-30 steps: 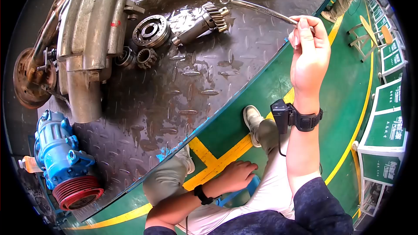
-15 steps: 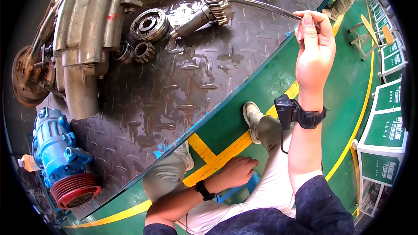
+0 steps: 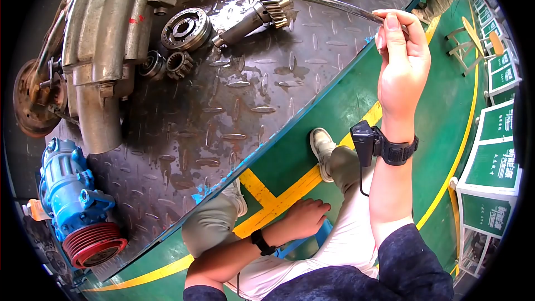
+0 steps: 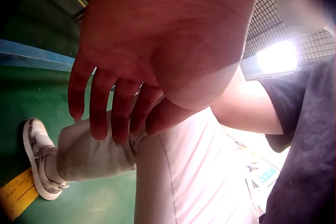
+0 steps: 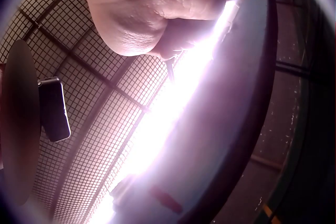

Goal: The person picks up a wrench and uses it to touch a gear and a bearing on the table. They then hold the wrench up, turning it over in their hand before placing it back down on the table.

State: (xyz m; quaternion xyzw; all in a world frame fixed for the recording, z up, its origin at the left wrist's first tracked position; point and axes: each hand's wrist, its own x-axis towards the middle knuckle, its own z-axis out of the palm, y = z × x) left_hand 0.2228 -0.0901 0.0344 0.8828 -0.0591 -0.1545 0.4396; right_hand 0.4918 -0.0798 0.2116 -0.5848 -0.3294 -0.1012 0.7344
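1x table (image 3: 195, 117), biggest item: dark steel plate, raised lozenge tread, wet-looking patches, chipped blue edge.

1x metal housing (image 3: 106, 28), upper left on the plate: dull grey, ribbed and rounded, one red mark, tubular lower section.

1x compressor (image 3: 67, 184), nearer the person: blue ribbed cylindrical body, red grooved pulley (image 3: 95, 242) at one end.

1x round disc (image 3: 33, 106) left of the housing: brown, rust-textured.

2x hands. Left hand (image 3: 304, 218) over the lap, fingers loosely extended and slightly spread, nothing held. Right hand (image 3: 404, 61) beyond the table edge, thumb and fingers pinching the wrench; glare washes out much of the right wrist view.

1x wrench (image 3: 337, 3): long, shiny metal, ring end out over the plate, other end hidden in the right hand. Ring end sits by the gear shaft tip; can't tell if touching.

1x gear shaft (image 3: 245, 25), lying on the plate: smooth cylinder, slanted teeth at one end.

1x thick metal ring (image 3: 185, 29) beside it, splined bore.

2x smaller round parts by the housing: toothed gear (image 3: 179, 65), plus collar (image 3: 150, 65).
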